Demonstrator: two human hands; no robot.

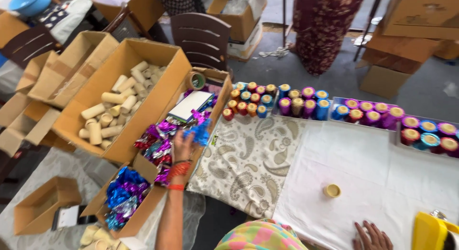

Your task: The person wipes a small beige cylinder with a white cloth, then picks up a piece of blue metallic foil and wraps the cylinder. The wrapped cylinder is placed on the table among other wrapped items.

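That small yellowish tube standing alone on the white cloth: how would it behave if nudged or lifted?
The yellowish tube looks like a hollow cardboard core, so probably very light. It stands on end on soft white cloth, so a nudge may well tip it; on its side it would likely roll. Its thin wall could crush under a hard pinch. The right hand rests nearest it.

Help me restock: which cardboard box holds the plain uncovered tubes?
The big open box left of the foil-wrapper box; it is full of bare tan tubes, not shiny foil.
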